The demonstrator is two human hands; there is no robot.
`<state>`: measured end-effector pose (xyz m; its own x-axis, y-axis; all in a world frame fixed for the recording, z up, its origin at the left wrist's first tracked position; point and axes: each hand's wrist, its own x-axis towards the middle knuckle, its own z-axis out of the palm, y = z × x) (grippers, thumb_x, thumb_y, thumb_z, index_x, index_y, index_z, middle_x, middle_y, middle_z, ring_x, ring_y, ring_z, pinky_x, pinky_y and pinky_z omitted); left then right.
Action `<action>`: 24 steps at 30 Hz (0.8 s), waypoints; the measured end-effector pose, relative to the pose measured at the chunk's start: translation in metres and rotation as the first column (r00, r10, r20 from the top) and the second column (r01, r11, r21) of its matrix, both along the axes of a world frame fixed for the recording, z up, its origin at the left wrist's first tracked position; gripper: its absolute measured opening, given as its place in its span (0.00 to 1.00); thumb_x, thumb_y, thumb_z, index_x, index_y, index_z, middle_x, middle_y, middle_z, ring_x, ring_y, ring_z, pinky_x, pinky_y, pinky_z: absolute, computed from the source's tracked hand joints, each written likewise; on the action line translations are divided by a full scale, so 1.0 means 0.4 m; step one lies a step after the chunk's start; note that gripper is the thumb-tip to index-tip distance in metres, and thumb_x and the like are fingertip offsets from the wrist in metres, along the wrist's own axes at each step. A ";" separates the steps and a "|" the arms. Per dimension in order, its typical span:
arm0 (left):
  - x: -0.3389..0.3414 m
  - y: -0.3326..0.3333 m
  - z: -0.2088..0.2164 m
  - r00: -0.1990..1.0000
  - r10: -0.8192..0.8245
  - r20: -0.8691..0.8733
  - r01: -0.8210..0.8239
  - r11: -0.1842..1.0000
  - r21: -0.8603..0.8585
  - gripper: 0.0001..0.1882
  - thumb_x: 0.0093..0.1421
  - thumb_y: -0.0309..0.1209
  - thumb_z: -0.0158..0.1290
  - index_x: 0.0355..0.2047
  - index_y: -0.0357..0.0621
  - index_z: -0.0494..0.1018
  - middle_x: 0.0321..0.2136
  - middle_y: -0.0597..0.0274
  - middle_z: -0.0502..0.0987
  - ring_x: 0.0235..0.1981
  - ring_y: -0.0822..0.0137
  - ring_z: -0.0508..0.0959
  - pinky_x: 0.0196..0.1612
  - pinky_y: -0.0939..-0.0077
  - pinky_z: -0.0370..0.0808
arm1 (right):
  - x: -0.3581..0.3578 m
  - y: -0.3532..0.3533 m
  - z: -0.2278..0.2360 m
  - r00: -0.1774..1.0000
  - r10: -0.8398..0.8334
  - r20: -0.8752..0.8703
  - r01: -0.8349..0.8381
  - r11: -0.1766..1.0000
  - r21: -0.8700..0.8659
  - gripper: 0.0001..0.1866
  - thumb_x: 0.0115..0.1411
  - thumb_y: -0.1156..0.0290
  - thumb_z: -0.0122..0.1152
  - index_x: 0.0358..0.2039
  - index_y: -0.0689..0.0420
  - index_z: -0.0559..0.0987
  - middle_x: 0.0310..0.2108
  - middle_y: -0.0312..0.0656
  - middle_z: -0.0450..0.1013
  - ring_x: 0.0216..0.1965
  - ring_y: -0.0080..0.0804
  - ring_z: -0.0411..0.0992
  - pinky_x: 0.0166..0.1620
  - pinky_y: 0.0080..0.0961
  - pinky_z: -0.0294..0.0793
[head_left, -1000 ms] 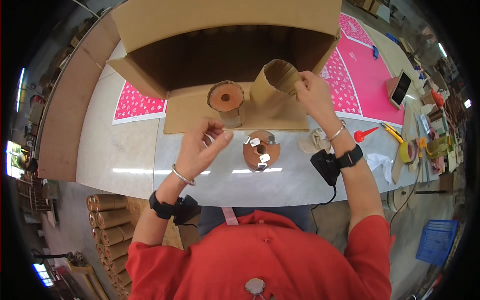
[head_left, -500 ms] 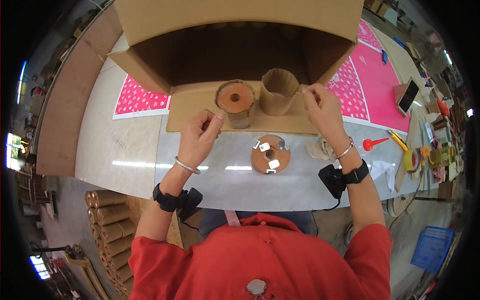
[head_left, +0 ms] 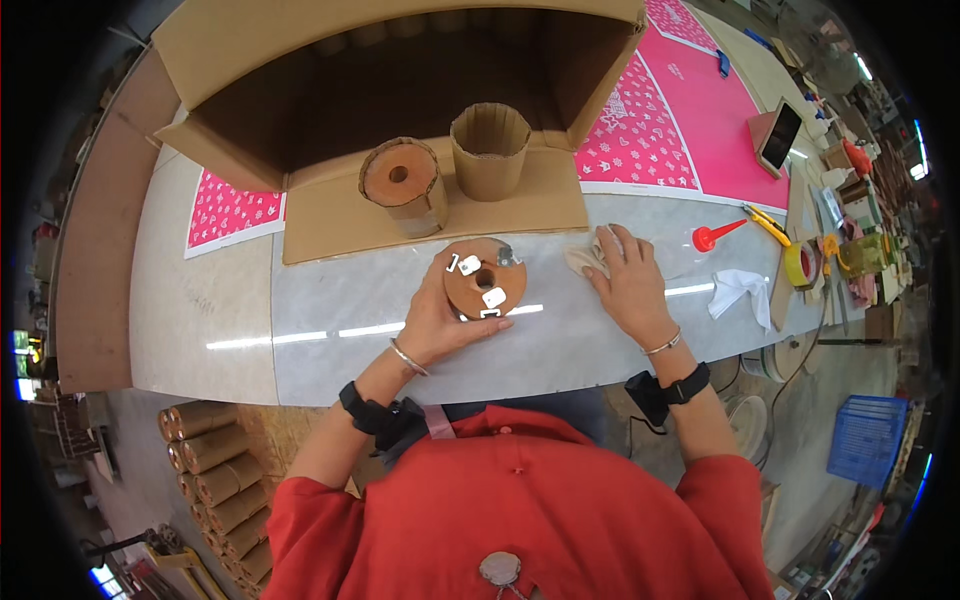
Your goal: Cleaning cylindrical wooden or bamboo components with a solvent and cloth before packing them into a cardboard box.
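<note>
Holds now, with the left hand (head_left: 432,322), the brown round block (head_left: 468,296) with small white tabs on top, over the middle of the table (head_left: 350,372). Has these fingers clamped on the block, thumb around six o'clock and the others near nine. No longer hovers, as half a second ago, beside the capped tube (head_left: 416,214). With the right hand (head_left: 632,290), at three o'clock from the block, touches the crumpled beige cloth (head_left: 582,259); has the fingers bent and partly apart, but cannot tell if pinching. Has taken this hand away from the rim of the open tube (head_left: 490,180). Leaves this tube upright at twelve o'clock and the capped one at eleven, both on the flap (head_left: 325,232) of the carton (head_left: 222,55), as before. Farther out, keeps untouched the pink patterned sheet (head_left: 640,140) at one to two o'clock, and the red nozzle (head_left: 706,239) toward three.
</note>
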<state>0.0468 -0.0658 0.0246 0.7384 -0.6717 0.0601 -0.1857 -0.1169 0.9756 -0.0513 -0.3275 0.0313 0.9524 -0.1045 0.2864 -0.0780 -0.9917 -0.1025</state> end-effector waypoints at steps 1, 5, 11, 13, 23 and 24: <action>-0.008 -0.005 -0.004 0.999 0.042 -0.032 -0.043 0.997 -0.056 0.48 0.38 0.36 0.71 0.57 0.40 0.56 0.50 0.55 0.69 0.52 0.61 0.70 0.54 0.68 0.67 | -0.002 0.010 -0.005 0.998 -0.061 -0.034 0.061 0.998 0.006 0.27 0.53 0.64 0.61 0.52 0.57 0.68 0.51 0.47 0.64 0.47 0.48 0.64 0.43 0.37 0.72; -0.024 -0.019 -0.007 0.996 0.084 -0.003 -0.084 0.992 -0.090 0.45 0.38 0.33 0.71 0.55 0.41 0.58 0.49 0.56 0.69 0.51 0.63 0.70 0.54 0.69 0.67 | -0.007 -0.012 -0.050 0.993 -0.120 0.020 0.120 0.993 0.006 0.21 0.54 0.66 0.60 0.48 0.57 0.72 0.46 0.48 0.66 0.43 0.46 0.67 0.40 0.34 0.73; -0.018 -0.005 -0.031 0.992 0.101 0.076 -0.097 0.994 -0.054 0.46 0.38 0.35 0.71 0.55 0.40 0.58 0.49 0.55 0.68 0.52 0.60 0.69 0.54 0.67 0.66 | 0.014 0.121 0.149 0.942 0.134 0.306 -0.266 0.856 0.444 0.12 0.54 0.73 0.59 0.40 0.57 0.77 0.40 0.49 0.66 0.35 0.44 0.70 0.38 0.32 0.72; -0.012 -0.002 -0.035 0.986 0.059 0.157 -0.063 0.998 0.025 0.48 0.39 0.33 0.71 0.57 0.39 0.55 0.51 0.57 0.67 0.53 0.64 0.68 0.56 0.69 0.66 | 0.024 0.180 0.192 0.899 0.296 0.323 -0.429 0.747 0.508 0.14 0.53 0.76 0.59 0.42 0.57 0.77 0.40 0.48 0.66 0.37 0.45 0.70 0.40 0.31 0.71; -0.025 0.038 0.216 0.859 0.149 0.489 -0.124 0.989 -0.083 0.33 0.49 0.30 0.60 0.55 0.38 0.60 0.51 0.55 0.67 0.47 0.63 0.70 0.48 0.72 0.67 | -0.069 0.105 0.227 0.987 0.143 0.077 -0.145 0.553 0.820 0.21 0.55 0.79 0.57 0.51 0.58 0.71 0.47 0.46 0.66 0.44 0.36 0.70 0.47 0.26 0.69; -0.027 0.011 0.231 0.872 0.055 0.487 -0.027 0.997 -0.065 0.31 0.50 0.29 0.59 0.54 0.38 0.61 0.49 0.55 0.68 0.44 0.64 0.71 0.46 0.72 0.68 | -0.086 0.095 0.233 0.992 0.122 0.015 -0.059 0.361 0.931 0.20 0.56 0.79 0.55 0.51 0.58 0.72 0.49 0.44 0.65 0.45 0.32 0.70 0.48 0.25 0.69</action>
<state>0.0358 -0.0614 0.1169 0.6322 -0.6266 0.4558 -0.6361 -0.0839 0.7670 -0.0859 -0.2893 0.1247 0.9823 -0.1863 0.0218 -0.0304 -0.2730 -0.9615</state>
